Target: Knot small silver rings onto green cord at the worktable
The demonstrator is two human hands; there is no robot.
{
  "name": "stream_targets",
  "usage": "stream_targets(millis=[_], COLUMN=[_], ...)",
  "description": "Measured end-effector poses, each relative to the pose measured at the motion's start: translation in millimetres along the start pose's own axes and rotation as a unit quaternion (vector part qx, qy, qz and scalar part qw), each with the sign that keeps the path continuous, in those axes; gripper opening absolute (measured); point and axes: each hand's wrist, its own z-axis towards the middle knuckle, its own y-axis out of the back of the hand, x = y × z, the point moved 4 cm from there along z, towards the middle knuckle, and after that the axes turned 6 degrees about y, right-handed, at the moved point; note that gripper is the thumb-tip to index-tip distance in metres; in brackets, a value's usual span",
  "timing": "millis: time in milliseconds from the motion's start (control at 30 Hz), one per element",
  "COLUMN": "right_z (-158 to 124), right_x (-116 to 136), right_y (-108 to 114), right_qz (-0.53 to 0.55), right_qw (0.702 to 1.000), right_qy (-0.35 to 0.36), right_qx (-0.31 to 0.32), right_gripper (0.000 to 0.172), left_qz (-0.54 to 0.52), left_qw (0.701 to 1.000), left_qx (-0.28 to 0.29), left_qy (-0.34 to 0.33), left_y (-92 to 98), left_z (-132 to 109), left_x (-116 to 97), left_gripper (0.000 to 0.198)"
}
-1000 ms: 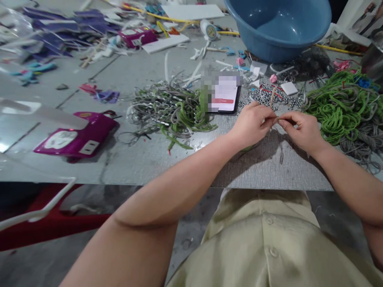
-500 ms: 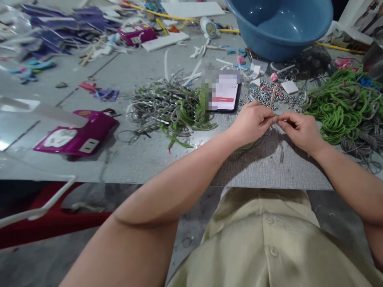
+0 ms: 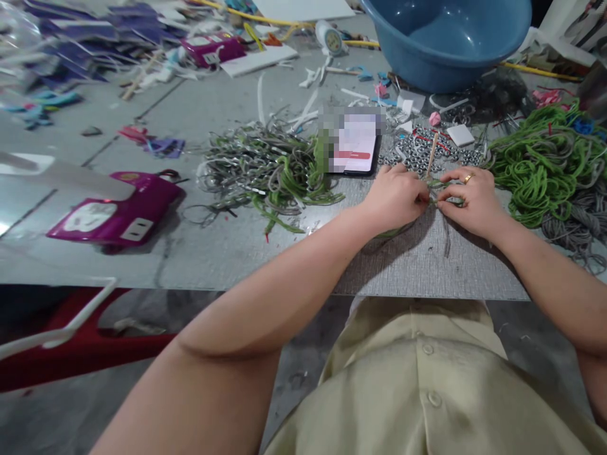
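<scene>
Moved since half a second ago: the person's right hand [image 3: 472, 201], its fingers now spread and a gold-coloured ring [image 3: 469, 178] in sight, where the fingertips of both hands had met in one tight pinch. Item, one thin green-and-grey cord [image 3: 434, 184], between the two hands, just above the table's near edge as I look on. Item, the left hand [image 3: 397, 197], fingers curled, thumb and forefinger gripping the cord. Right hand: thumb and a fingertip pinching the same cord, upper fingers lifted over it. Item, one slim pale wooden stick [image 3: 432, 155], tilted, just beyond the fingers. Item, one dark-edged smartphone [image 3: 361, 151], screen lit and partly blurred, beside the left hand. Item, one tangled heap of green and grey cords with silvery chain [image 3: 265, 167], left of the phone. Item, one pile of bright green cord [image 3: 545, 170], right of the right hand. Item, a scatter of small silvery metal pieces [image 3: 467, 157], beyond the hands. Item, one round blue plastic basin [image 3: 436, 60], farther back.
</scene>
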Motion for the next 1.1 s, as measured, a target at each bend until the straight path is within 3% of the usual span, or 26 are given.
stream_targets(millis=[567, 1100], right_z=[0.7, 4.1], right_x=[-2.8, -6.8], right_y=[-4.6, -6.1], right_qz=[-0.015, 0.014], right_qw=[1.0, 0.999], right_qy=[-0.009, -0.004], right_qx=[0.011, 0.036], right_gripper=[0.018, 0.013], left_qz=[0.007, 0.015], left_qw=[0.999, 1.0], left_qx=[0.018, -0.014], left_qy=[0.029, 0.018], left_y=[-0.7, -3.3], left_z=[0.6, 0.9], left_x=[-0.7, -3.5], left_gripper=[0.024, 0.022])
